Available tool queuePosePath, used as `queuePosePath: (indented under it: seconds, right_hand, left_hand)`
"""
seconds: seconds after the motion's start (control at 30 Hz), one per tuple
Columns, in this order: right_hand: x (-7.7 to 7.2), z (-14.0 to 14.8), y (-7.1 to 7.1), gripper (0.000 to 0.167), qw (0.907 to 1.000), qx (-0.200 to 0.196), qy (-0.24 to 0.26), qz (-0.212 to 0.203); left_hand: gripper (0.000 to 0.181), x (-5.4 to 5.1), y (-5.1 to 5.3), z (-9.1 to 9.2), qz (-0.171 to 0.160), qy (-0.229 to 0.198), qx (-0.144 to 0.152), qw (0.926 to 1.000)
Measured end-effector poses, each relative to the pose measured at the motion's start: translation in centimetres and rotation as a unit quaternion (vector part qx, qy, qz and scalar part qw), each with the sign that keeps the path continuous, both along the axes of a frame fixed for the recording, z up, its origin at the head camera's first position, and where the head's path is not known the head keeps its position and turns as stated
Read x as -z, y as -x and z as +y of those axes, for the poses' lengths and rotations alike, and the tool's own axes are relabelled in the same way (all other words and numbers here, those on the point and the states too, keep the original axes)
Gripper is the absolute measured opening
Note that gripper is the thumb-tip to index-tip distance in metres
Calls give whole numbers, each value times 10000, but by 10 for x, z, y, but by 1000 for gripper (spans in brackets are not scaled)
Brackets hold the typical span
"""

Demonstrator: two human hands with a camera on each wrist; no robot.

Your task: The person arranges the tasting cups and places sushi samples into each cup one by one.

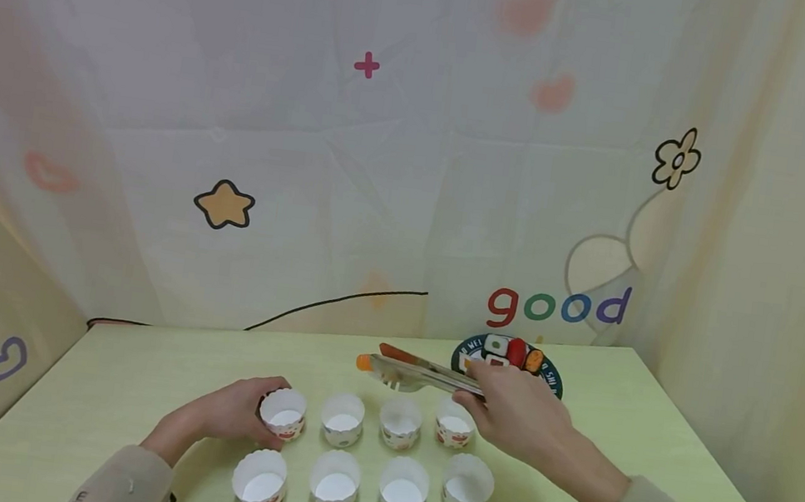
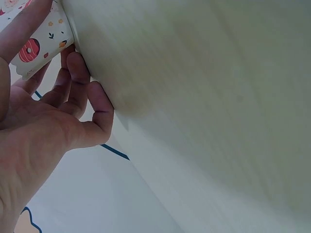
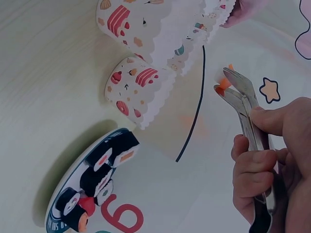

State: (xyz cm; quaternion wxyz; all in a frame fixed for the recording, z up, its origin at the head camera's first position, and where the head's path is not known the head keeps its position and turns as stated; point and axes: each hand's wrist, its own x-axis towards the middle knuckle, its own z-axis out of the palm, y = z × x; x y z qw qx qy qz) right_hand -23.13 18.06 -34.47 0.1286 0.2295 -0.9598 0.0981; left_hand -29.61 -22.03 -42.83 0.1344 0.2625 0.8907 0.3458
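My left hand (image 1: pixel 232 410) rests on the table with thumb and fingers round the back-left paper baking cup (image 1: pixel 283 423), a white one with a scalloped rim. In the left wrist view that cup shows a printed donut (image 2: pixel 30 50). My right hand (image 1: pixel 522 412) grips metal tongs (image 3: pixel 249 116) above the back row of cups. Between the tong tips sits a small orange-and-white piece (image 3: pixel 224 81), likely sushi; its exact kind is hard to make out. The other paper cups (image 1: pixel 334 490) stand upright in two rows, and the insides I can see are bare.
Behind my right hand, at the back right, a round dark-blue-rimmed plate (image 1: pixel 552 380) carries several toy-like sushi pieces (image 3: pixel 97 170). The pale table (image 1: pixel 154 371) meets a printed curtain (image 1: pixel 287 212) at the back and sides.
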Motion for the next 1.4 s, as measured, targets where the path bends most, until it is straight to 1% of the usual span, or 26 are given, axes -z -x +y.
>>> queuePosePath:
  seconds: [0.1, 0.3, 0.43, 0.53, 0.77, 0.9, 1.0, 1.2, 1.4]
  right_hand:
    - [0, -4, 0, 24, 10000, -3, 9, -29]
    - [0, -12, 1, 23, 9997, 49, 90, -219]
    - [0, -17, 1, 24, 9999, 8, 45, -153]
    - [0, -20, 1, 23, 9998, -35, 37, -181]
    - [3, -30, 2, 24, 9998, -121, -146, -34]
    - [5, -34, 1, 22, 9997, -125, -58, -208]
    - [6, -37, 0, 22, 9995, -215, 13, -217]
    - [7, -45, 2, 24, 9985, -539, -76, 67]
    - [9, -53, 2, 23, 9981, -612, -87, -26]
  left_hand:
    - [57, 0, 0, 0, 18, 8, -33, 10000]
    - [59, 0, 1, 1, -1, 102, -172, 9998]
    - [58, 0, 1, 2, -32, 75, -137, 9999]
    - [57, -1, 0, 2, -43, 41, -104, 9999]
    - [57, -1, -1, 1, 32, 111, -104, 9999]
    - [57, -1, -1, 1, 63, 110, -63, 9999]
    - [57, -1, 1, 0, 85, 142, -30, 9999]
    - [56, 0, 1, 0, 54, 129, -86, 9999]
    - [57, 0, 1, 0, -13, 38, -67, 10000]
